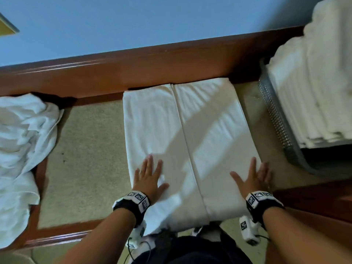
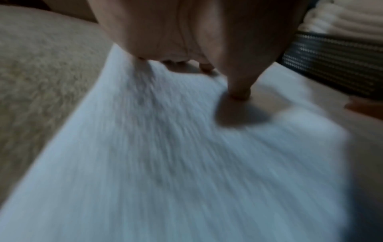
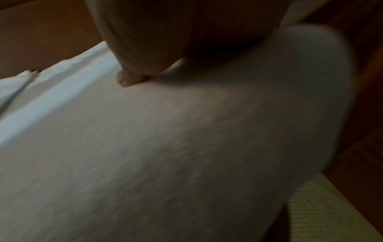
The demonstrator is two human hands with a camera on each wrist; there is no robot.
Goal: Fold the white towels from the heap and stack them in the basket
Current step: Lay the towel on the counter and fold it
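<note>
Both palms flat on the towel (image 1: 190, 134) now, and I'm smoothing it: my left hand (image 1: 149, 178) is spread wide on the left panel near my edge, fingers straight, and my right hand (image 1: 254, 180) is spread the same way on the right panel, its outer fingers right at the towel's right border. Nothing pinched, nothing gripped, just pressing. The towel lies on the beige table top (image 1: 85, 159) between the two piles, its two long sides folded in so they meet along a seam down the middle, far end up against the wooden rail (image 1: 133, 73). So I judge I'm mid-fold on this one: the lengthwise folds are in, the crosswise ones are not yet. To my left the heap (image 1: 24, 140) of loose white towels waits, crumpled, well apart from my work. To my right the basket (image 1: 276, 119) with its perforated wall already carries a tall stack of folded towels (image 1: 308, 96). Next, I reckon, I need a pinch on the near corners with both hands, then carry that end over to the far end, keeping the seam shut and the edges square, because this soft cloth will slump if I lift it unevenly.
</note>
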